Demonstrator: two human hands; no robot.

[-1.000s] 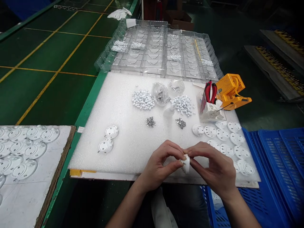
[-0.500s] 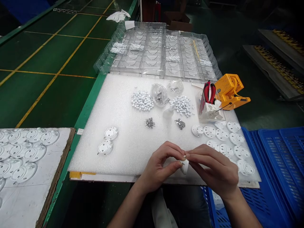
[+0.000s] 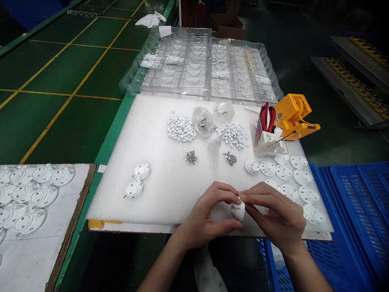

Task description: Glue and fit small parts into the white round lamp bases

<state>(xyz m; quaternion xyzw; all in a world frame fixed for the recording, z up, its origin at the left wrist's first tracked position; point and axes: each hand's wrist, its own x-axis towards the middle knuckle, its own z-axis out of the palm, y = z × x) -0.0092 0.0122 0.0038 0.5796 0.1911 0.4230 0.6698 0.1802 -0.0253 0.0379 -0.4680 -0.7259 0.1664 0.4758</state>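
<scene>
My left hand [image 3: 209, 213] grips a white round plastic base [image 3: 238, 211] by its rim, thumb below and fingers above. The base is tilted on edge, its raised side towards the left. At its upper edge, my right hand [image 3: 275, 211] pinches with thumb and forefinger; whether a small part sits in that pinch is hidden. Both hands are above the front edge of the white foam mat [image 3: 158, 194]. Ahead of them lie two small heaps of metal pieces, a left heap [image 3: 191, 157] and a right heap [image 3: 230, 158].
Piles of small white parts [image 3: 181, 129] and clear bags [image 3: 203, 121] lie further back. Similar bases [image 3: 301, 177] stand at the right, two more [image 3: 133, 188] at the left. A clear box with red pliers [image 3: 267, 117], a yellow tape dispenser [image 3: 293, 117], plastic trays [image 3: 194, 85] and blue crates [image 3: 361, 202] surround these.
The base has turned so that more of its side shows. My left thumb has slid down to its lower rim, and the left fingers have spread wider. My right hand stays at the upper edge.
</scene>
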